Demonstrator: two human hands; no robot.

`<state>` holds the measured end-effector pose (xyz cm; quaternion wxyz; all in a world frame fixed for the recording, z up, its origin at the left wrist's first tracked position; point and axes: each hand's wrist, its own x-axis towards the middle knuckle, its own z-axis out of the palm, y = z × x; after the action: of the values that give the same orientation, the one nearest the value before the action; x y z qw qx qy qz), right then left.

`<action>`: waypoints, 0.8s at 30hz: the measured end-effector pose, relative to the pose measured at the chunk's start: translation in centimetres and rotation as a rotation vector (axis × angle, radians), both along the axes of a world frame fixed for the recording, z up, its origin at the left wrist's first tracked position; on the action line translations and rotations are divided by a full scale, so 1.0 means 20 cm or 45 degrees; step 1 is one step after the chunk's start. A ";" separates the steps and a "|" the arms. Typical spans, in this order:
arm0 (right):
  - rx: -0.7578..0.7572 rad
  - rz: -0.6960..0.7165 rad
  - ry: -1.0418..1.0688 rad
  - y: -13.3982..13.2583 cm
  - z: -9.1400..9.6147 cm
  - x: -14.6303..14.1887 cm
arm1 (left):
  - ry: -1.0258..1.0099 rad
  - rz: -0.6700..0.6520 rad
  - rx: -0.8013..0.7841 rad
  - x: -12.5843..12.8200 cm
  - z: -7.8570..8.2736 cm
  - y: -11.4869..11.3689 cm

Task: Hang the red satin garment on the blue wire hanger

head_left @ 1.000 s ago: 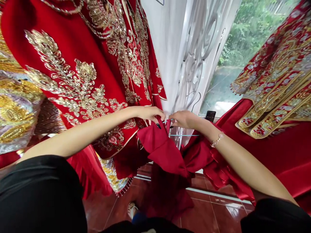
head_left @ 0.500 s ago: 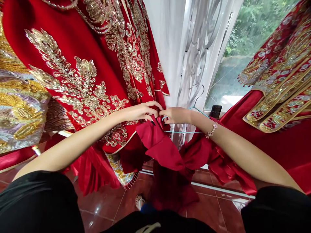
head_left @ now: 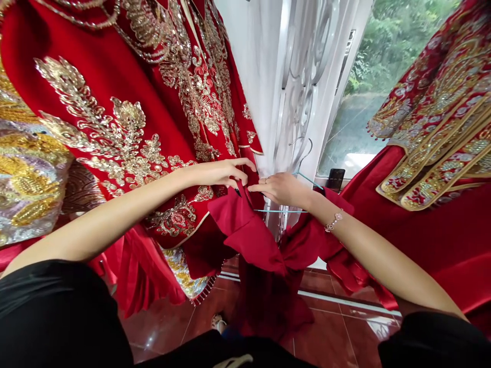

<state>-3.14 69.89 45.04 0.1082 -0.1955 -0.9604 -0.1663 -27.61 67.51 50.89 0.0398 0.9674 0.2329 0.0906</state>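
A dark red dress (head_left: 253, 240) with broad folded ruffles hangs in front of me on a thin light-blue hanger (head_left: 307, 177) with a metal hook. My left hand (head_left: 226, 173) pinches the dress's upper left edge between thumb and fingers. Close by on the right, my right hand (head_left: 284, 188) has its fingers bent toward the same edge, their tips near the cloth. Whether the right fingertips grip the fabric is hard to make out. A ring and a bracelet (head_left: 333, 221) show on the right hand and wrist.
At left hangs a red jacket (head_left: 164, 102) with gold embroidery, beside a gold sequined garment (head_left: 30, 179). Another embroidered red costume (head_left: 429, 128) hangs at right. Behind are a white metal grille (head_left: 303, 76), a window and a phone (head_left: 336, 179). Red tiles (head_left: 326, 327) cover the floor.
My right hand has turned so its back and ring show, with its fingers straighter. My left hand keeps its pinch on the dress. The view has shifted slightly.
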 end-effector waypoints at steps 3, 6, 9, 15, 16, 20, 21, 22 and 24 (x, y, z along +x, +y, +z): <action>-0.144 0.061 0.091 0.02 0.01 0.01 | 0.034 -0.022 0.017 0.03 0.04 -0.01; -0.472 0.145 0.305 0.02 0.05 0.03 | 0.080 -0.041 0.020 0.08 0.10 -0.03; -0.787 0.217 0.514 0.02 0.08 0.04 | 0.144 0.013 0.033 0.14 0.16 -0.03; -0.943 0.338 0.709 0.04 0.06 0.06 | 0.105 0.041 0.027 0.22 0.15 0.03; -0.941 0.342 0.702 0.04 0.05 0.06 | 0.074 0.030 0.024 0.22 0.13 0.02; -0.782 0.306 0.664 0.03 0.06 0.05 | -0.074 0.063 0.097 0.17 0.07 -0.04; -0.715 0.304 0.658 0.02 0.06 0.04 | -0.100 0.081 0.121 0.15 0.06 -0.07; -0.656 0.311 0.653 0.02 0.06 0.04 | -0.116 0.096 0.142 0.13 0.04 -0.08; -0.593 0.337 0.648 0.00 0.07 0.03 | -0.136 0.117 0.174 0.11 0.02 -0.11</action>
<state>-2.52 69.93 46.37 0.3167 -0.1239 -0.9319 0.1262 -25.50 65.32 51.29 -0.0182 0.9499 0.2680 0.1596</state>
